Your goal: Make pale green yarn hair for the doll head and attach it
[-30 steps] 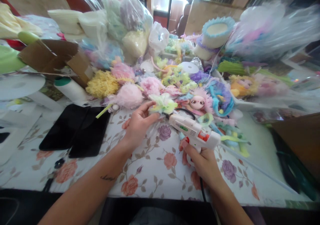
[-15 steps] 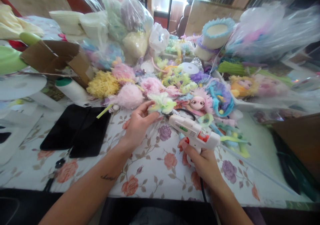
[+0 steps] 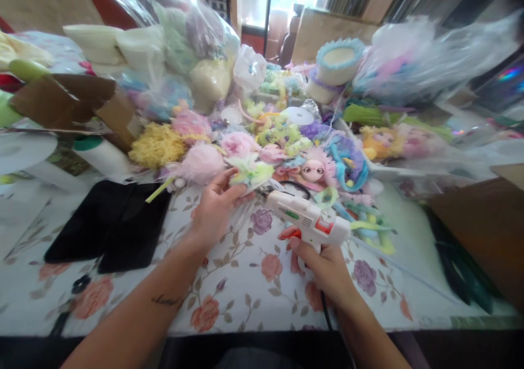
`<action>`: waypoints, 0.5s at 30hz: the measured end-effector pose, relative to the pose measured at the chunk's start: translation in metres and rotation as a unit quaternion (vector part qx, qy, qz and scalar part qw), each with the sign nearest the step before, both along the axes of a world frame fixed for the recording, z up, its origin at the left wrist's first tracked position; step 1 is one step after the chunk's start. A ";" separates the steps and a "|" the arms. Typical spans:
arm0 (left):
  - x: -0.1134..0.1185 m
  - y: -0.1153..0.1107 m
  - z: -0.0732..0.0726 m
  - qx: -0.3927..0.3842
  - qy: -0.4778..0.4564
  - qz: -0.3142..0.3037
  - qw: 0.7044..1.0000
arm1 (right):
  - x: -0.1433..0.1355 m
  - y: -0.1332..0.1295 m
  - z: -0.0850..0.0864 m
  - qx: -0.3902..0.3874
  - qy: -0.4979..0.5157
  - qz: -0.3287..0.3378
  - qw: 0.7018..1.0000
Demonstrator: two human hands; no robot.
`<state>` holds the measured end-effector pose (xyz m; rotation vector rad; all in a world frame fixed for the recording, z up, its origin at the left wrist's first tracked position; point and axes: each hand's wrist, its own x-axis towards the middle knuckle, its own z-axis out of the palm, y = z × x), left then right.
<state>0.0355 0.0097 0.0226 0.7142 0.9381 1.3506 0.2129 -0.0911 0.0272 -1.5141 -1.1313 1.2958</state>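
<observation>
Apparently gluing: with fingers, pinches ruffled piece (image 3: 254, 172) (left hand (image 3: 216, 208)), grips glue gun (image 3: 305, 216) beside it (right hand (image 3: 327, 262)); needs steadiness next.

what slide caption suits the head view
Left hand holds a pale frilly piece; right hand grips a white glue gun.

Blur obscures the tip of the glue gun (image 3: 305, 214).

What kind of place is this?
Likely a craft workspace, perhaps at home: a glue gun in the right hand, fluffy pom-poms like the yellow one, and a pink-haired doll head on a flowered tablecloth.
</observation>
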 end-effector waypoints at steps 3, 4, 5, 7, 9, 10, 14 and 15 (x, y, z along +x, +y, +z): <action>-0.001 0.003 0.005 -0.028 -0.042 0.017 0.999 | 0.013 -0.002 0.003 0.022 0.051 -0.009 0.998; -0.001 0.004 0.006 -0.035 -0.047 0.023 0.998 | 0.022 -0.004 0.004 0.032 0.054 -0.017 0.998; -0.001 0.005 0.007 -0.041 -0.049 0.028 0.998 | 0.034 -0.007 0.005 0.040 0.052 -0.027 0.997; -0.001 0.005 0.007 -0.045 -0.053 0.031 0.997 | 0.065 -0.015 0.007 0.063 0.032 -0.090 0.993; -0.001 0.005 0.006 -0.038 -0.059 0.025 0.997 | 0.104 -0.023 0.008 0.082 -0.017 -0.187 0.979; 0.000 0.004 0.005 -0.034 -0.061 0.018 0.997 | 0.125 -0.026 0.009 0.084 -0.064 -0.229 0.968; 0.001 0.003 0.001 -0.035 -0.055 -0.001 0.998 | 0.206 -0.023 0.002 0.058 -0.273 -0.337 0.899; 0.001 0.003 0.000 -0.036 -0.052 0.000 0.998 | 0.221 -0.018 -0.002 0.061 -0.291 -0.347 0.889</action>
